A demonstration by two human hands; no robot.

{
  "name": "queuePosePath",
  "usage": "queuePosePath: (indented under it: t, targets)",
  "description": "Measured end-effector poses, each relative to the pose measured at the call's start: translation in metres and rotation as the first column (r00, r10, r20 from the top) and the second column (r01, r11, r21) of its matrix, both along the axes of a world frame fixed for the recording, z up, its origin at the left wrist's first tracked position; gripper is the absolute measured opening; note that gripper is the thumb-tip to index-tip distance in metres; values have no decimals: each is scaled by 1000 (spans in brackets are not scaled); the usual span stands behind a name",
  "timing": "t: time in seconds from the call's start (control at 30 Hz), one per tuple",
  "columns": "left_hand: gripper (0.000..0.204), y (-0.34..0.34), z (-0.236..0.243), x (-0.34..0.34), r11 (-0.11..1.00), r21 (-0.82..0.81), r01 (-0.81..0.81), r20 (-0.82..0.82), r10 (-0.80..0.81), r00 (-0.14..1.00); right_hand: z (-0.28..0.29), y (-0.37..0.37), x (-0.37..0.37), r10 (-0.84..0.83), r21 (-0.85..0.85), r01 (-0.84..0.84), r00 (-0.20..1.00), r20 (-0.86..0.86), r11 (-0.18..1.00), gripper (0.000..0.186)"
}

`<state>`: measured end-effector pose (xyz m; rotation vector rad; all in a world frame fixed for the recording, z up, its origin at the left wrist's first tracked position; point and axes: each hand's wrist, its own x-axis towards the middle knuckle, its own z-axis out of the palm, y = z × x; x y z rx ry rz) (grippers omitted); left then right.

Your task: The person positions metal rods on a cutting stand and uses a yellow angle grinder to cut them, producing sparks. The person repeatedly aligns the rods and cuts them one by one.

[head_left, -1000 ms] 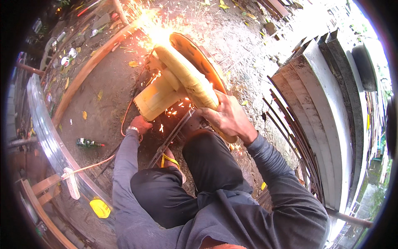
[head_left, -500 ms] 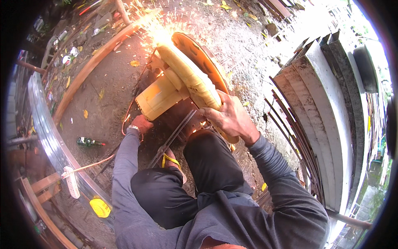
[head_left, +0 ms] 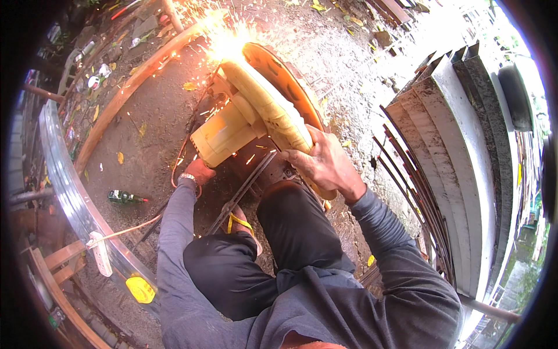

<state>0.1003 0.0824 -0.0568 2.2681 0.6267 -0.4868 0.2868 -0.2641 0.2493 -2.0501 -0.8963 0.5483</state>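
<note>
A yellow cut-off saw [head_left: 264, 102] stands on the ground in front of me, throwing bright sparks [head_left: 229, 43] from its far end. My right hand [head_left: 328, 163] is closed around the saw's near handle end, thumb on top. Low beside the saw's motor housing [head_left: 224, 136], my left hand [head_left: 200, 170] is closed; the motor partly hides its fingers, and what they hold cannot be made out. Thin parallel metal bars [head_left: 244, 189] slant from under the saw toward my foot [head_left: 241, 224].
A green bottle [head_left: 125, 197] lies left of my arm, near an orange cord [head_left: 131, 231] and a white power strip [head_left: 101, 254]. A yellow tape measure [head_left: 140, 289] rests by a shiny metal channel [head_left: 70, 192]. Long metal beams [head_left: 447, 151] and thin rods [head_left: 415, 192] lie at right.
The saw and both hands have hardly moved. The sparks at the far end spread differently, and a few fly nearer the motor and the metal bars.
</note>
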Motion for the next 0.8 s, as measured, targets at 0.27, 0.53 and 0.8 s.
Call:
queuePosePath:
  t: [0.27, 0.53, 0.8]
  targets:
    - [53, 4, -13, 1, 998, 29, 56, 23, -56, 998, -1, -1, -1, 12, 13, -12, 1000, 12, 1000, 48]
    - [50, 11, -25, -2, 990, 88, 111, 13, -113, 994, -16, -11, -4, 75, -2, -75, 994, 77, 997, 49]
    - [44, 11, -29, -3, 921, 223, 320, 149, -356, 922, -34, -16, -6, -14, 21, 13, 1000, 13, 1000, 48]
